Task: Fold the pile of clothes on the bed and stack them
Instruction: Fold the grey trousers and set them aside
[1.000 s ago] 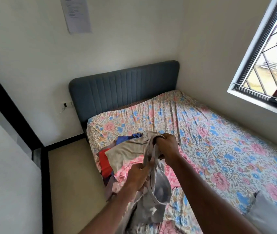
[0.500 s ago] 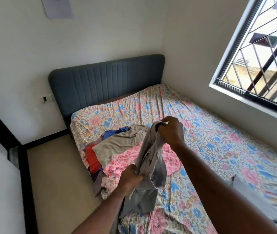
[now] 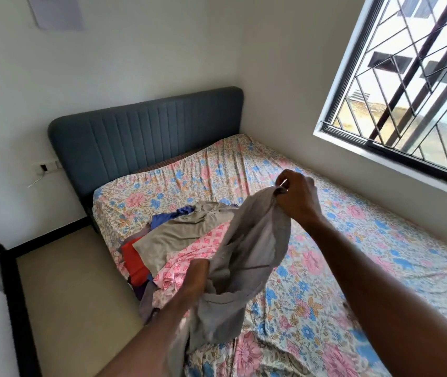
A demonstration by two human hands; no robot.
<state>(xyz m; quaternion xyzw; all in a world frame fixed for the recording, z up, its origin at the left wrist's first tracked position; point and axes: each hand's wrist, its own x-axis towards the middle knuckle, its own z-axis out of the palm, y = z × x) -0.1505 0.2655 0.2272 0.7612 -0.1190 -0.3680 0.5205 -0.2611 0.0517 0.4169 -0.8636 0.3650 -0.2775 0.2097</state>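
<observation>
Above the bed (image 3: 353, 240), toward its 6 o'clock edge, a grey garment (image 3: 246, 270) is held up between two hands: its upper edge is pinched by the curled fingers of the right hand (image 3: 297, 198) at about 1 o'clock, and its lower part is gripped by the left hand (image 3: 195, 281) at about 7 o'clock, whose fingers are hidden in the cloth. At 9 o'clock from the garment, a pile of clothes (image 3: 168, 248) is heaped on the flowered sheet, a beige piece on top with pink, red and blue pieces beneath, before the dark headboard (image 3: 146, 140).
</observation>
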